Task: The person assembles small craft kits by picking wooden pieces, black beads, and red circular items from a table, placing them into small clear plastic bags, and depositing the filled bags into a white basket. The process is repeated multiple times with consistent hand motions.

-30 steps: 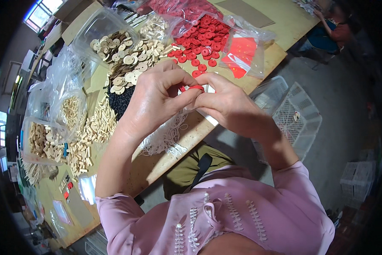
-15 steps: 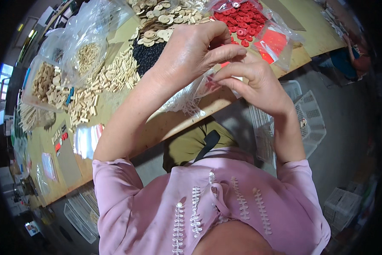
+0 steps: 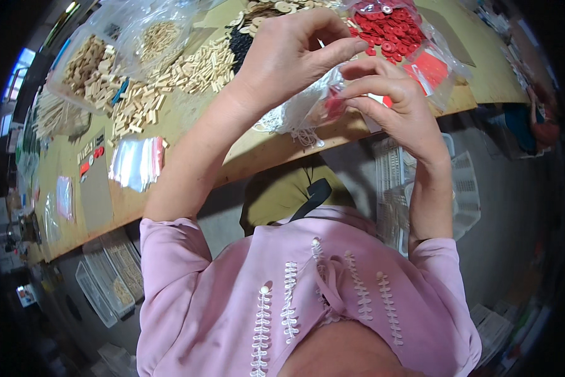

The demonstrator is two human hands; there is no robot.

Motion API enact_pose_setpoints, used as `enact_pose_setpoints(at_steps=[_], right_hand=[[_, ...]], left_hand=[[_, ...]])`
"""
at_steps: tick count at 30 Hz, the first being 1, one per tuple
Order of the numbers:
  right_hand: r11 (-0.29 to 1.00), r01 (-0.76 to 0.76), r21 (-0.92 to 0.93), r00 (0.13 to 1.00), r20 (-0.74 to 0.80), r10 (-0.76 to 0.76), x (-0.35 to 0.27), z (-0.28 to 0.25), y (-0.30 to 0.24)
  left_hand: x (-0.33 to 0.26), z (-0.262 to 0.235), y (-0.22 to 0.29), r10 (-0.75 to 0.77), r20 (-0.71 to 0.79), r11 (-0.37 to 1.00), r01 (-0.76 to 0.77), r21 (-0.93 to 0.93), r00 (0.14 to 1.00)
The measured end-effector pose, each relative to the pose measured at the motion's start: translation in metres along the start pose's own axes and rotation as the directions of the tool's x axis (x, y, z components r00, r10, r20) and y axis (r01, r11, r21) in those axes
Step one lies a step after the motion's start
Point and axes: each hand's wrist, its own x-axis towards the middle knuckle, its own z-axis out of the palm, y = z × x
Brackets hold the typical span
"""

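Observation:
My left hand is raised over the table's front edge, its thumb and forefinger pinched together. A small white bit shows inside the curl of its fingers, too little to name. Close by on the right, my right hand pinches a small clear plastic bag with something red in or on it. The fingertips of both hands nearly meet. Behind and below the bag lies a bundle of white strings, its ends hanging near the table edge. My left hand hides part of the piles behind it.
On the table lie red discs, wooden sticks, wooden blocks, black pieces and round wooden discs. Flat clear bags lie at the left. White baskets stand below right. Another person sits far right.
The view has shifted, so the table's things appear farther right and higher. Both hands stay close together; the right fingers have spread slightly around the bag, whose red part shows more.

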Motion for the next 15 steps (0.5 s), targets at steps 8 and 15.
enact_pose_setpoints(at_steps=[8,15], right_hand=[[0.996,-0.003,-0.086,1.000,-0.007,0.002,-0.012,0.002,-0.010],[0.996,0.031,-0.085,0.989,0.148,-0.018,-0.014,0.014,-0.032]], left_hand=[[-0.101,0.045,-0.032,-0.105,0.128,0.936,0.142,-0.323,0.986],[-0.145,0.046,-0.008,-0.270,0.044,0.892,0.267,-0.365,0.962]])
